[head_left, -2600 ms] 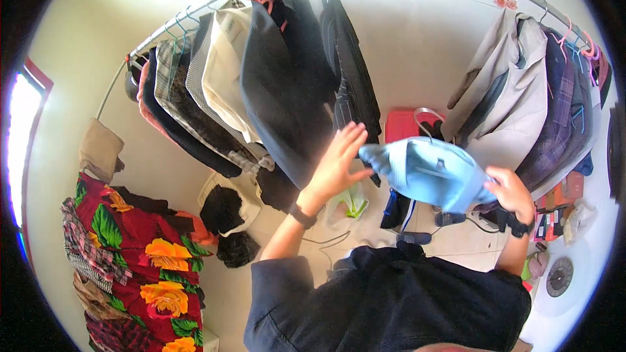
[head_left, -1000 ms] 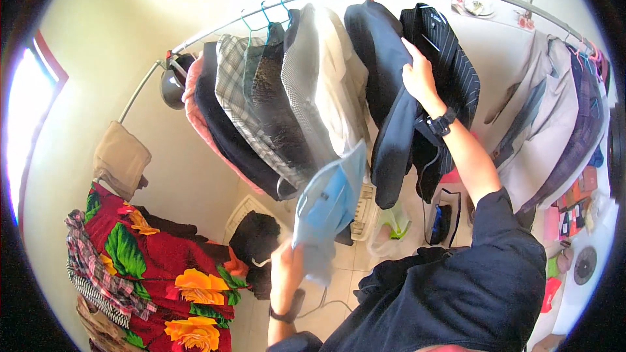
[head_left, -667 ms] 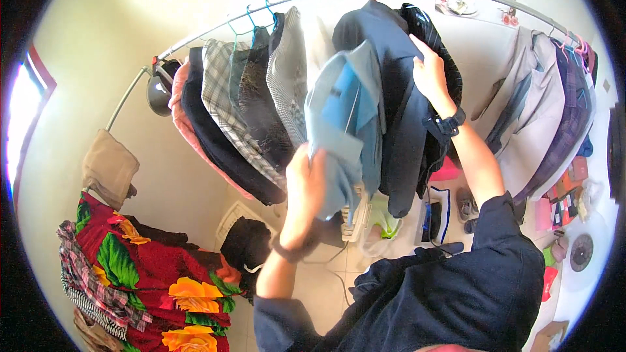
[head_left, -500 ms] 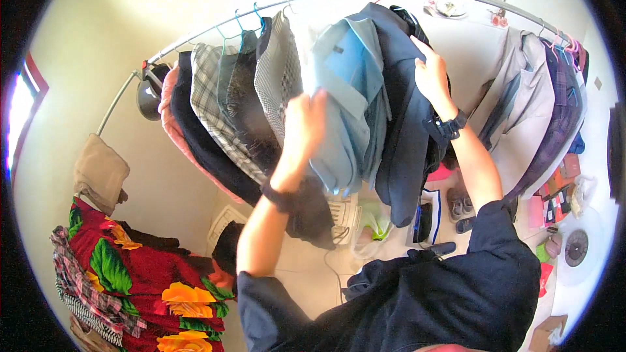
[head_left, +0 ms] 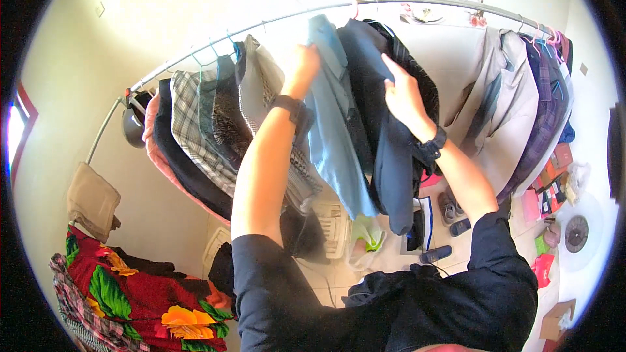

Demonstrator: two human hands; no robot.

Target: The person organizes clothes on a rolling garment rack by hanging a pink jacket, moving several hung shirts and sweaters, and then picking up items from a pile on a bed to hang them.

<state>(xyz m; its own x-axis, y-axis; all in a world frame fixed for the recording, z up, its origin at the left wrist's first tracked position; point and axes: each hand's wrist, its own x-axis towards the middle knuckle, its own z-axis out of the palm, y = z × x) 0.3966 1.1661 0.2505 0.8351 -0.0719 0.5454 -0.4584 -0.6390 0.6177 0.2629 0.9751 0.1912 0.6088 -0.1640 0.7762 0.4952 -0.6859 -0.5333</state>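
Observation:
A light blue shirt (head_left: 331,124) hangs near the middle of the clothes rail, seen narrow and edge-on. My left hand (head_left: 303,68) is closed at the upper left edge of this shirt, its fingertips partly hidden. Directly to the right hangs a dark navy jacket (head_left: 366,58) on a pink hanger (head_left: 355,9). My right hand (head_left: 405,99) grips the side of the jacket, index finger reaching up along the cloth. Behind the jacket, a black garment (head_left: 417,68) shows. Left of my left hand hangs a grey patterned garment (head_left: 251,85).
The curved metal rail (head_left: 437,0) also carries a plaid shirt (head_left: 190,114) on the left and a pale grey garment (head_left: 512,104) on the right. A red floral blanket (head_left: 140,296) lies lower left. Shoes (head_left: 448,207), a green-and-white plastic bag (head_left: 368,244) and a fan (head_left: 576,233) stand below.
My left hand has risen to the upper part of the light blue shirt. The shirt has turned from showing its front to edge-on beside the navy jacket. The view has shifted slightly.

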